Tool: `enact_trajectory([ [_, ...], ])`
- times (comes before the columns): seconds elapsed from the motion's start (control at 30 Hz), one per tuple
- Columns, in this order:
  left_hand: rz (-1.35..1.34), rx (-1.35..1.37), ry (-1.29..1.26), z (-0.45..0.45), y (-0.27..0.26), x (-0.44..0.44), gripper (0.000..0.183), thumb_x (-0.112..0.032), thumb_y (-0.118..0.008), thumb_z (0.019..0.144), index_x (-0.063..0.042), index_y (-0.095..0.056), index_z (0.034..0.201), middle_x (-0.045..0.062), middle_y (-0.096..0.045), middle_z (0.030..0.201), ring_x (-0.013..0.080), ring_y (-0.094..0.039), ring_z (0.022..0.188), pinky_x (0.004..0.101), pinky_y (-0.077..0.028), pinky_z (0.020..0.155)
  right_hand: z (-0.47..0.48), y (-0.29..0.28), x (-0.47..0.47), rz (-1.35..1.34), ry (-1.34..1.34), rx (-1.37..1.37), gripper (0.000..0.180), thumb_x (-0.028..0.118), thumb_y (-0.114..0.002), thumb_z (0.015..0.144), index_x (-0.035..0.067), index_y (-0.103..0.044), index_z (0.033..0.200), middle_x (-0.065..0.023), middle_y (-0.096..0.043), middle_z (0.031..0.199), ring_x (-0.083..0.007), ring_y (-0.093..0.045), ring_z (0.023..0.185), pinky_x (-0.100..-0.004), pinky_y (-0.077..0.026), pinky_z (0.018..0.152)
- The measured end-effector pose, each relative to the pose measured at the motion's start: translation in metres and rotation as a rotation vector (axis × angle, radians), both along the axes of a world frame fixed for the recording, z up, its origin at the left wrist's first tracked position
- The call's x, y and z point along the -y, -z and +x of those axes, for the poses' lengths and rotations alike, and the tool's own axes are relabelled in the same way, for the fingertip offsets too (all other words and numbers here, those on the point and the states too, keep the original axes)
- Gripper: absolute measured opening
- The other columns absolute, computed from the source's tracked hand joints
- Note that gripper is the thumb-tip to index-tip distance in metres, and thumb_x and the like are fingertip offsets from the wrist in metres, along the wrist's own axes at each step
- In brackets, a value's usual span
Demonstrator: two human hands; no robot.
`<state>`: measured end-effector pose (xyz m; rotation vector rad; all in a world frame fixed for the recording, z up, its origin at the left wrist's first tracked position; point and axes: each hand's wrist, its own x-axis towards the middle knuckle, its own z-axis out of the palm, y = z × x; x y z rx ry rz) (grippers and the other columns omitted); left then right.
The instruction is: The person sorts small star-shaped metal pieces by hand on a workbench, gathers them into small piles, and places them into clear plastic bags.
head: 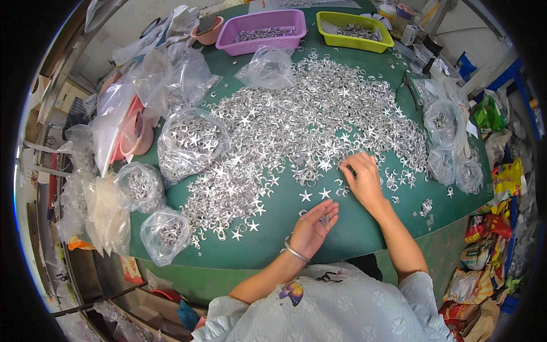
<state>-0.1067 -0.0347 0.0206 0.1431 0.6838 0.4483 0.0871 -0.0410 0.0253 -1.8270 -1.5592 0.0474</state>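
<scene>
A broad heap of small silver metal pieces (299, 124), ring-like and curved, with some star-shaped ones among them, spreads over the green table top (342, 231). My left hand (314, 226) is turned palm up near the table's front edge, cupping a few small metal pieces (324, 219). A bangle circles that wrist. My right hand (363, 177) reaches to the heap's near edge with its fingers bent; whether a piece is pinched between the fingertips cannot be made out. Two star-shaped pieces (315, 195) lie between my hands and the heap.
Plastic bags of metal pieces (192, 143) crowd the left side, and more bags (444, 128) stand at the right. A purple tray (260, 45) and a yellow-green tray (357, 42), both holding pieces, sit at the back. Pliers (411, 90) lie at the right.
</scene>
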Motion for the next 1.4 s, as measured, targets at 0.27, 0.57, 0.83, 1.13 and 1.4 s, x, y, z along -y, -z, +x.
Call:
enact_trajectory([
  [0.27,-0.017,0.045,0.024,0.008,-0.006,-0.003,0.04,0.001,-0.046,0.092,0.01,-0.042,0.131,0.024,-0.045,0.136,0.0316,-0.045,0.128,0.0392,-0.038,0.108,0.0,0.001,-0.002,0.013,0.062,0.149,0.01,0.008,-0.07,0.076,0.004,-0.064,0.084,-0.0065,-0.06,0.089,-0.0262,-0.053,0.09,-0.0361,-0.039,0.076],
  [0.57,0.108,-0.01,0.048,0.006,-0.004,-0.004,0.035,-0.002,-0.051,0.092,0.007,-0.051,0.126,0.018,-0.058,0.122,0.0238,-0.058,0.108,0.0338,-0.047,0.094,0.024,0.011,0.009,-0.05,0.176,0.087,0.008,0.007,-0.067,0.078,0.005,-0.062,0.084,-0.0077,-0.059,0.084,-0.0281,-0.053,0.085,-0.0397,-0.039,0.076],
  [0.83,1.82,-0.87,0.268,0.055,0.007,-0.064,0.015,-0.013,-0.067,0.083,-0.005,-0.069,0.097,0.01,-0.064,0.074,0.0243,-0.063,0.065,0.0362,-0.047,0.056,0.023,0.009,0.009,-0.154,0.094,0.127,0.021,0.01,-0.074,0.073,0.005,-0.064,0.091,-0.0076,-0.058,0.089,-0.0259,-0.052,0.092,-0.0384,-0.037,0.08],
  [1.13,2.051,-1.019,0.394,0.08,0.012,-0.083,0.017,-0.017,-0.07,0.079,-0.008,-0.067,0.093,0.012,-0.061,0.082,0.0322,-0.063,0.071,0.0425,-0.05,0.061,0.026,0.007,0.017,-0.169,0.134,0.183,0.017,0.009,-0.073,0.073,0.005,-0.064,0.086,-0.0084,-0.058,0.088,-0.0268,-0.051,0.09,-0.0391,-0.036,0.08],
  [1.4,2.082,-0.93,0.239,0.079,0.02,-0.089,0.01,-0.012,-0.06,0.087,-0.002,-0.062,0.084,0.014,-0.059,0.083,0.03,-0.063,0.071,0.041,-0.049,0.056,0.039,0.009,0.014,-0.166,0.005,0.106,0.016,0.004,-0.07,0.073,0.005,-0.062,0.087,-0.0079,-0.059,0.085,-0.0272,-0.053,0.088,-0.039,-0.039,0.081],
])
